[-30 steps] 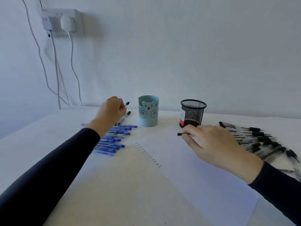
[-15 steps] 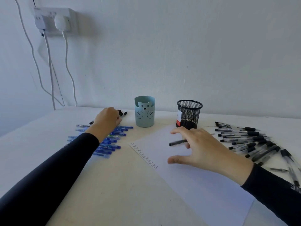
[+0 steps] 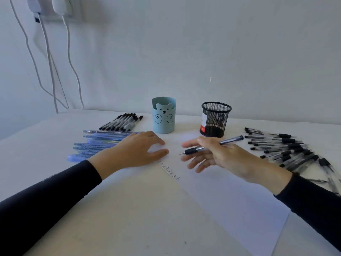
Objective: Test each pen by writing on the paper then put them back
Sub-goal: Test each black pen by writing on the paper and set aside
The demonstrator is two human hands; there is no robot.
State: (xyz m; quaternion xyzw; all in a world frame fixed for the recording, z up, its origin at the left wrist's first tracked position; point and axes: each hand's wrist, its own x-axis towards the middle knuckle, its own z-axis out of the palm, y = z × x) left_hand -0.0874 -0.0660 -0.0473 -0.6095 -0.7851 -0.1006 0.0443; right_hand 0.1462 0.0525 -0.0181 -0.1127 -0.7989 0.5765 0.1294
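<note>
A white table (image 3: 129, 218) fills the near ground, with a sheet of paper (image 3: 230, 204) lying at an angle on its right half. Up the sheet's left edge runs a short column of written words (image 3: 170, 170), too small to read with certainty.

Just beyond it, the left hand (image 3: 136, 151) lies flat and relaxed on the paper's far corner, grasping nothing and seemingly pinning the sheet. The right hand (image 3: 221, 157) hovers over the paper, pinching a black pen (image 3: 229, 140) between thumb and forefinger. Its other fingers are spread loose and the bare tip points left, near the top of the column.

The step in hand looks like readying this pen for its test. The next move likely calls for settling it into a writing grip, lowering the tip to a free spot beside the column and making a mark while the left hand steadies the page.

Blue pens (image 3: 99, 143) lie in a row to the left and loose black pens (image 3: 284, 146) fan out at the right. Farther back are a tidy row of black pens (image 3: 121, 122), a blue bear cup (image 3: 163, 119) and a black mesh cup (image 3: 215, 121). A wall socket (image 3: 55, 6) trails cables (image 3: 72, 61) at far left.
</note>
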